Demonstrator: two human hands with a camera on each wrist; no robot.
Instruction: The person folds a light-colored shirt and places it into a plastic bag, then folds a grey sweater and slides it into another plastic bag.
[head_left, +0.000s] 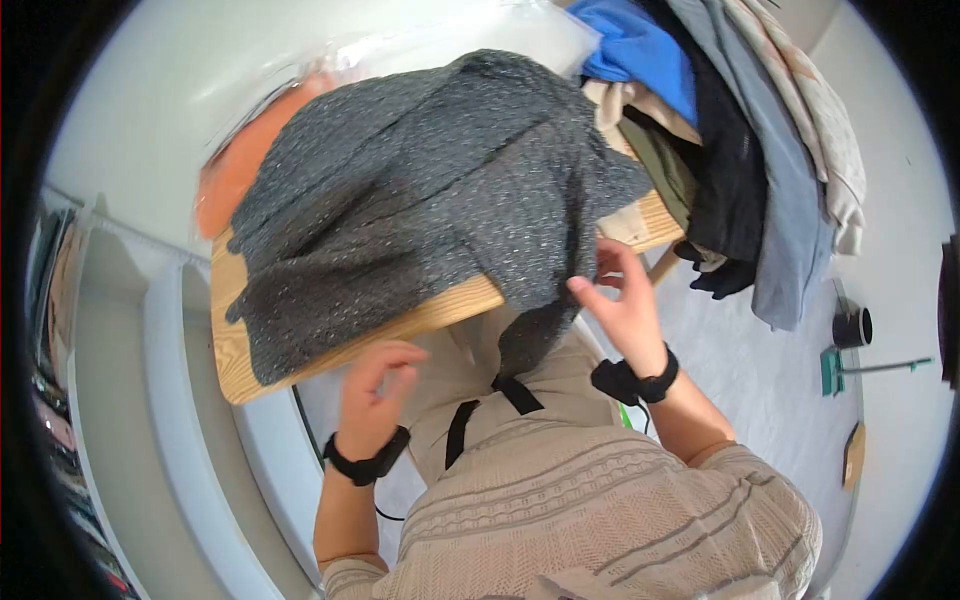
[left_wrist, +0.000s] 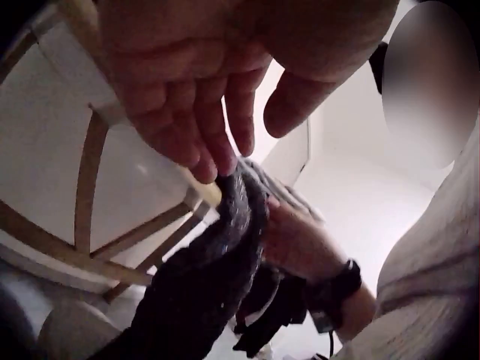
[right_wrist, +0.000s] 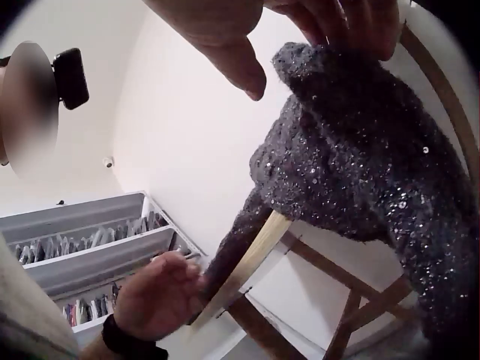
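Observation:
A dark grey speckled knit garment [head_left: 400, 190] lies spread over a wooden table [head_left: 235, 365], one narrow part hanging past the front edge. At that hanging part, my right hand [head_left: 630, 310] has its fingertips against the fabric. In the right wrist view the fingers of my right hand [right_wrist: 315, 19] touch the garment [right_wrist: 337, 157], while the thumb stands apart. My left hand [head_left: 375, 400] is held in front of the table edge, fingers loosely bent, holding nothing. The left wrist view shows my left hand [left_wrist: 202, 82] with relaxed fingers just above the dark fabric [left_wrist: 202, 292].
Clothes, including a blue one [head_left: 635, 50] and a grey-blue one [head_left: 765, 170], hang at the right. An orange item in clear plastic [head_left: 250, 160] lies behind the table at the left. Shelving [head_left: 180, 400] stands at the left, and a black bin [head_left: 852, 327] on the right.

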